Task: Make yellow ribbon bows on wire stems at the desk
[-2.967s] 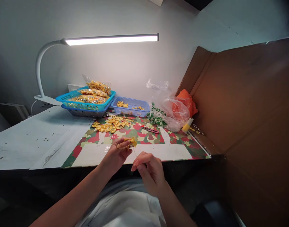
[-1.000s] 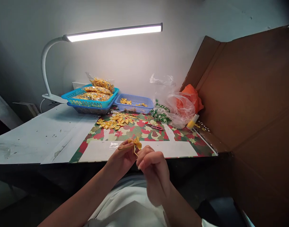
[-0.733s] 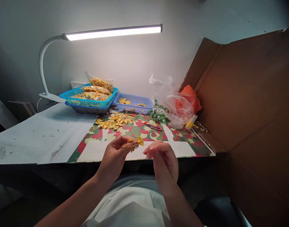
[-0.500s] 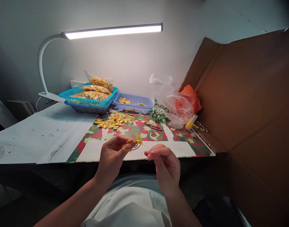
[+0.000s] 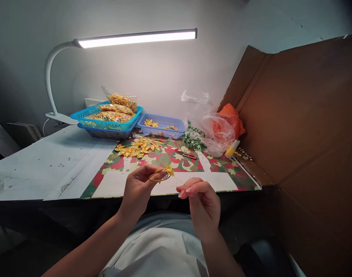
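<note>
At 5 o'clock, the right hand (image 5: pixel 203 198), closed in a fingertip grip, has drawn away, so a thin strand (image 5: pixel 179 179) now runs straight from the yellow bow (image 5: pixel 169 169) at 6, pinched firmly by the left hand (image 5: pixel 137 188). Loose bows (image 5: pixel 135 149) lie on the counter (image 5: pixel 78 157) at 9, a turquoise basket (image 5: pixel 107 125) beyond.

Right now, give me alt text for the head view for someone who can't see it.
The left hand pinches a yellow bow with a gold loop; the right hand holds a thin strand leading to it. Beyond, on a table, are loose bows, a blue basket with filled plastic bags, and crumpled bags, under a lit lamp.
</note>
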